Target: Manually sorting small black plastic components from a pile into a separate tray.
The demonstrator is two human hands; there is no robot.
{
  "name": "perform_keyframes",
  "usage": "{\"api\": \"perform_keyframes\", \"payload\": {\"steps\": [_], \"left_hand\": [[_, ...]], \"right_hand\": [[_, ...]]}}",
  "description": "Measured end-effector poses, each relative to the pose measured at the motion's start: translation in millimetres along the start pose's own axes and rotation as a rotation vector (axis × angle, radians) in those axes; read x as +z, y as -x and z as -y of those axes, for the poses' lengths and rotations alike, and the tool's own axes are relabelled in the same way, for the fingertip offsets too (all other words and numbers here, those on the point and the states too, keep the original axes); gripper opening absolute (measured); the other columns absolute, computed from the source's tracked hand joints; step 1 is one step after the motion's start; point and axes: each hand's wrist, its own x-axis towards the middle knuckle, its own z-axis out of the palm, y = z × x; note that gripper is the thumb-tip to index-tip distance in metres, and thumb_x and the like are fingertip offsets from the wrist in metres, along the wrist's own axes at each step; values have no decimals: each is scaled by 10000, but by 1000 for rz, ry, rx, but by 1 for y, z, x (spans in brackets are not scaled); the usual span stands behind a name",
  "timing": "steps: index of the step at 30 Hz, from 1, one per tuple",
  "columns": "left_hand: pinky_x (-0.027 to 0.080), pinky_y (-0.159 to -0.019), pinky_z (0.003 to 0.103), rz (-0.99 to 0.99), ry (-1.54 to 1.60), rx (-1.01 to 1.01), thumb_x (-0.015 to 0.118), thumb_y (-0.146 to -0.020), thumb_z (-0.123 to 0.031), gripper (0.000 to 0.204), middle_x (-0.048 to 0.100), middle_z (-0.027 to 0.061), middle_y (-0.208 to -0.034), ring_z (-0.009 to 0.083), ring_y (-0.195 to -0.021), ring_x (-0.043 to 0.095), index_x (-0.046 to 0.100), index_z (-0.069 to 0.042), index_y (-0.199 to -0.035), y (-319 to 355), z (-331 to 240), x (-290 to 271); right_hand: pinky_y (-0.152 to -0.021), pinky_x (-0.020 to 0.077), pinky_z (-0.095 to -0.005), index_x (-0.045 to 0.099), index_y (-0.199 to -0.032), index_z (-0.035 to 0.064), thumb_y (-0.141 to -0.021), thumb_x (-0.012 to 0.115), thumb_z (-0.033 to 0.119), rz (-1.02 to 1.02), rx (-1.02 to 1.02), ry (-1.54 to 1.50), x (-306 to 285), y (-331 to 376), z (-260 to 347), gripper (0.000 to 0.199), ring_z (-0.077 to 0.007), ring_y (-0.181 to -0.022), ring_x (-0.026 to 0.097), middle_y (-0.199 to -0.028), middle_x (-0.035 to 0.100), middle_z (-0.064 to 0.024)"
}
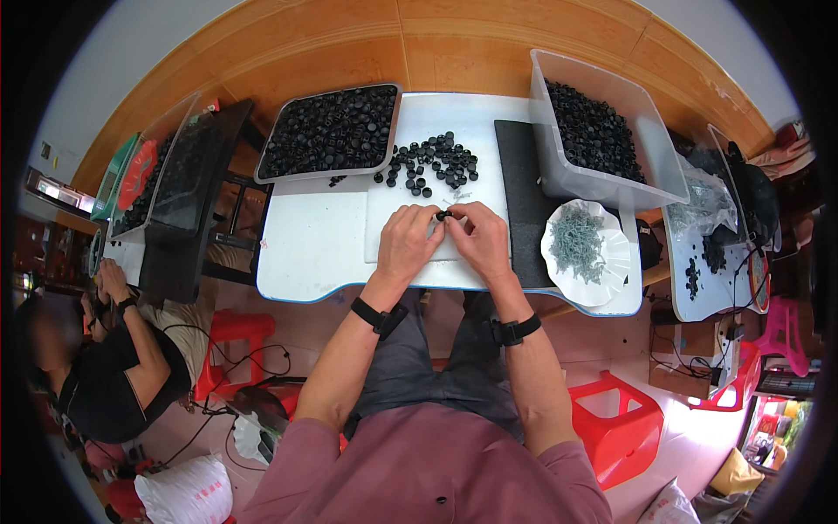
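Note:
Between the fingertips of both hands is a small round black plastic cap [443, 216], held over the white board [388, 218] on the table. My left hand [408, 240] pinches it from the left, and my right hand [481, 238] pinches it from the right. What the fingers hide of the cap cannot be made out. Just beyond my hands lies a loose pile of similar black caps [449, 166]. A few thin pale pieces [454, 199] lie between the pile and my fingers.
A shallow tray [262, 166] of black parts stands back left, a deep clear bin [602, 185] of them back right. A fluted white dish [621, 253] with grey-green slivers sits on the right, beside a black mat [526, 236]. Another person [113, 367] works at the left; a red stool [624, 437] stands right.

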Motion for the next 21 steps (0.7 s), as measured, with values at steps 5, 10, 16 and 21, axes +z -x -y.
{"api": "perform_keyframes", "payload": {"steps": [5,10,16,21], "left_hand": [[560,-745,396,-14,40,3,793,-810,-85,242,704,95,-883,281,-826,673,710,-42,-1033,0,-2,3],[584,-720,375,52,189,-155,797,-826,-60,278,732,120,-904,281,-811,708,719,-34,-1091,1,-2,1],[596,-724,330,51,380,-272,799,-855,-52,312,748,132,-945,229,-811,740,726,-29,-1158,2,4,5],[594,-725,330,58,417,-285,796,-860,-56,282,744,132,-948,232,-806,734,737,-27,-1135,3,7,6]], "right_hand": [[-602,546,-328,765,-1009,49,-849,783,103,1,-15,10,-1,0,-1,170,-219,-638,682,-882,742,-94],[-616,552,-327,771,-1014,44,-857,789,100,15,-5,-5,-1,0,-1,168,-226,-660,693,-887,745,-98],[-650,565,-331,782,-1020,39,-863,786,77,9,15,-54,-1,1,-2,161,-240,-719,722,-932,758,-117],[-672,563,-344,781,-1029,33,-879,771,81,24,16,-43,-2,0,-1,157,-261,-743,727,-934,755,-127]]}}
